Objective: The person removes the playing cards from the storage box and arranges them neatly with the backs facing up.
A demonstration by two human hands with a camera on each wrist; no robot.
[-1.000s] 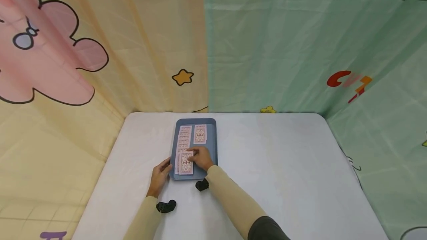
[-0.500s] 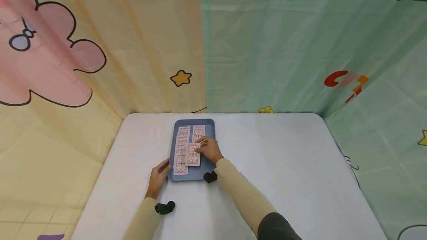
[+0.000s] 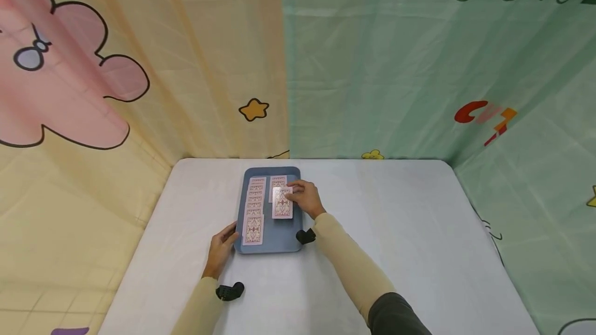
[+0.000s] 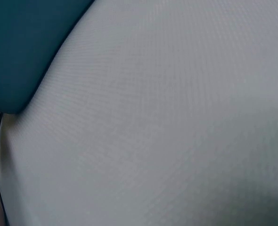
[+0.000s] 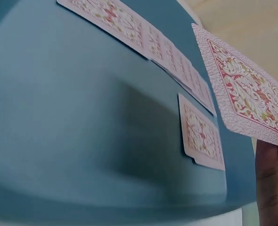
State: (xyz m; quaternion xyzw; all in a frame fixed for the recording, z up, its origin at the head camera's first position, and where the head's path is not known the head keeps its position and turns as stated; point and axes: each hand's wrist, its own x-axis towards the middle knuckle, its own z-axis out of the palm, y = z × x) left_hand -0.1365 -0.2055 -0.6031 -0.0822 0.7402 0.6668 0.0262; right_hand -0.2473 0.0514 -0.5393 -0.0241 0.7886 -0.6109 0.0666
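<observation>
My right hand pinches a playing card by its right edge, thumb on the patterned red back. In the right wrist view this card is raised and tilted above the blue tray. Below it lies a short overlapping pile of face-down cards at the tray's far right, partly covered in the head view. Along the left side runs a column of overlapping face-down cards. My left hand holds the tray's left rim near the front corner; most of it is outside the left wrist view.
The tray stands on a white-covered table, left of its middle and near the far edge. Printed curtains hang behind and on both sides. A black wrist camera sits on the right wrist, another on the left.
My right hand has carried the card from the near end of the left column, up and right, to over the right-hand pile. The left hand and tray have stayed in place.
</observation>
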